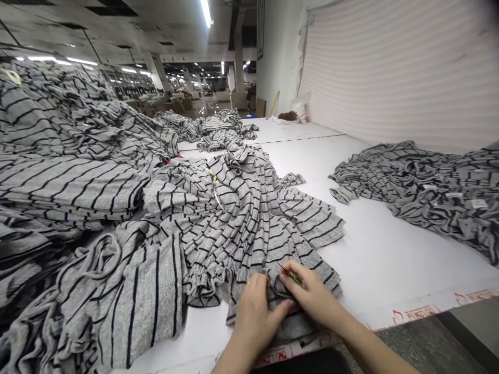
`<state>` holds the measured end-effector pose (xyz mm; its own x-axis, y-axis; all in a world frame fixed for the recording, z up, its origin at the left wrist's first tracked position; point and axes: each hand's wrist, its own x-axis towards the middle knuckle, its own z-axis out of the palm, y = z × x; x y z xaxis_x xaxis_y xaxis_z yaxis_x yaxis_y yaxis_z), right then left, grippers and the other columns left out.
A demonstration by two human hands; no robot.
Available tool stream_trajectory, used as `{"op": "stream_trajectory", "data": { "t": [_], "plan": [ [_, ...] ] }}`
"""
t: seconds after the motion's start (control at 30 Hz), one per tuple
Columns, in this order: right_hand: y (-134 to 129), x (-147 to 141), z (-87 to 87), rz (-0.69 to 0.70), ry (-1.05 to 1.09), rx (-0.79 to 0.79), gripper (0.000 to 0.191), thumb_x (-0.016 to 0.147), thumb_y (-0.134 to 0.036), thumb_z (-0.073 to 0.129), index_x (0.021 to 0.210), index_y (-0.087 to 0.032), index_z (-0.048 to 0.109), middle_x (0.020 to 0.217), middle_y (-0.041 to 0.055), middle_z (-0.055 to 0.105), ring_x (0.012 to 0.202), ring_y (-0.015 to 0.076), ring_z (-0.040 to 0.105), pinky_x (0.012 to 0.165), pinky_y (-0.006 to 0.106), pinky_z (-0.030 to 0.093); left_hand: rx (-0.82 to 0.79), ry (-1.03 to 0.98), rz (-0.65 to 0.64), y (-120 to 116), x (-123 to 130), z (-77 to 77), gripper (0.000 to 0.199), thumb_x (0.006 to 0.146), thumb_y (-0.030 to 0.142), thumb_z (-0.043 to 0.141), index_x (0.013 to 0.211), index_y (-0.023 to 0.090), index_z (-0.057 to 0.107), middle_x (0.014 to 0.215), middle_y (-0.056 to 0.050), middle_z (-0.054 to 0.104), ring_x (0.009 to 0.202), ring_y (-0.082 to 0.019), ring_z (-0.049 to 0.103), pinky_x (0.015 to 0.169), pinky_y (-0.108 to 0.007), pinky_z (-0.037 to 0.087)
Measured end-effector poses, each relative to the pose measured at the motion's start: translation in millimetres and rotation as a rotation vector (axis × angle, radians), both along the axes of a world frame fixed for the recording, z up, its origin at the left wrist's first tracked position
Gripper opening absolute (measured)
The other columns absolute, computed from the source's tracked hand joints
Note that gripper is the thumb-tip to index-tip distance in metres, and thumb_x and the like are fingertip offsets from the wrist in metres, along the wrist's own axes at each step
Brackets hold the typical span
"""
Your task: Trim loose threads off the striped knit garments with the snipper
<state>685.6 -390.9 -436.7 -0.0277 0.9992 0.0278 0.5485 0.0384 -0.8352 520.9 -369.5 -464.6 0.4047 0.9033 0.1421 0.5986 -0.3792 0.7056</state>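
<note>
while the left hand lies curled on the striped cloth, whether gripping i cannot tell, the right hand pinches a green tool, thin dark tip showing. cloth spreads to the table's near edge; heap apart at right.

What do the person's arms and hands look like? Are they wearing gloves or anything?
No gloves! Both the left hand and the right hand are bare. The left one wears a small ring that looks gold-coloured. No sleeves cover the parts of the forearms we can see, and no watch or bracelet shows on either wrist.
</note>
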Motion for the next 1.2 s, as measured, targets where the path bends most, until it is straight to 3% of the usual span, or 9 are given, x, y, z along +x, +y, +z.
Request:
{"op": "stream_trajectory", "data": {
  "t": [0.1,0.17,0.23,0.33,0.43,0.57,0.77,0.93,1.2],
  "plan": [
    [0,5,3.7,-0.036,0.063,0.060,0.015,0.094,-0.031,0.042,0.084,-0.022,0.048,0.074,-0.0020,0.052,0.069,0.0164,0.052,0.060,0.025,0.038,0.089,-0.154,0.095,1,13,-6.6,0.010,0.080,0.014,0.050,0.078,0.022,0.044,0.080,-0.002,0.053,0.076,-0.019,0.054,0.068,-0.031,0.045],
    [-1,9,3.4,-0.080,0.004,0.122,0.007,0.091,-0.024,0.043,0.090,-0.022,0.049,0.078,-0.0006,0.055,0.072,0.0171,0.053,0.062,0.026,0.039,0.178,-0.314,0.117,4,11,-8.6,0.016,0.080,0.007,0.043,0.083,0.022,0.042,0.083,-0.001,0.053,0.078,-0.017,0.054,0.070,-0.029,0.046],
    [-3,13,3.1,-0.079,-0.082,0.192,0.014,0.085,-0.012,0.042,0.092,-0.021,0.050,0.082,0.0007,0.057,0.075,0.0176,0.054,0.066,0.028,0.039,0.299,-0.394,0.080,6,4,-9.2,0.019,0.080,0.006,0.042,0.091,0.022,0.043,0.086,-0.002,0.052,0.080,-0.016,0.053,0.071,-0.028,0.047],
    [-4,17,6.6,0.010,-0.122,0.189,0.023,0.079,-0.004,0.042,0.089,-0.021,0.053,0.089,0.0022,0.057,0.080,0.0177,0.055,0.072,0.029,0.041,0.427,-0.364,-0.039,7,-4,-9.2,0.022,0.082,0.004,0.042,0.096,0.021,0.045,0.085,-0.002,0.051,0.079,-0.015,0.052,0.070,-0.026,0.047],
    [-5,20,14.7,0.085,-0.062,0.084,0.014,0.084,-0.013,0.054,0.093,-0.022,0.059,0.096,0.0025,0.057,0.087,0.0176,0.056,0.076,0.028,0.044,0.493,-0.329,-0.038,8,-6,-10.1,0.022,0.081,0.001,0.043,0.092,0.020,0.046,0.083,-0.001,0.049,0.075,-0.013,0.051,0.067,-0.024,0.046],
    [-6,27,22.0,0.120,-0.048,0.056,0.015,0.089,-0.024,0.058,0.102,-0.024,0.065,0.095,0.0018,0.060,0.087,0.0172,0.058,0.078,0.027,0.045,0.525,-0.309,-0.027,11,-6,-11.1,0.023,0.081,-0.001,0.043,0.091,0.020,0.047,0.083,-0.001,0.049,0.074,-0.013,0.051,0.066,-0.023,0.047],
    [0,22,19.3,0.161,-0.070,0.069,0.017,0.089,-0.023,0.060,0.102,-0.026,0.070,0.093,0.0020,0.065,0.085,0.0175,0.061,0.076,0.027,0.046,0.508,-0.286,-0.021,10,-7,-9.7,0.025,0.080,-0.002,0.043,0.089,0.021,0.047,0.081,-0.001,0.049,0.073,-0.014,0.051,0.065,-0.024,0.047],
    [2,18,16.0,0.098,-0.098,0.062,0.017,0.090,-0.025,0.056,0.095,-0.024,0.072,0.088,0.0022,0.065,0.081,0.0171,0.062,0.073,0.026,0.047,0.547,-0.288,-0.005,9,-8,-9.6,0.026,0.079,-0.003,0.043,0.088,0.021,0.048,0.079,-0.001,0.049,0.072,-0.013,0.051,0.065,-0.023,0.047],
    [2,15,19.8,0.107,-0.105,0.057,0.014,0.089,-0.023,0.059,0.096,-0.024,0.071,0.088,0.0014,0.065,0.081,0.0166,0.061,0.073,0.026,0.046,0.590,-0.251,-0.004,9,-12,-12.2,0.024,0.078,-0.002,0.044,0.083,0.021,0.047,0.079,-0.001,0.049,0.071,-0.013,0.050,0.063,-0.022,0.047]
  ]
}}
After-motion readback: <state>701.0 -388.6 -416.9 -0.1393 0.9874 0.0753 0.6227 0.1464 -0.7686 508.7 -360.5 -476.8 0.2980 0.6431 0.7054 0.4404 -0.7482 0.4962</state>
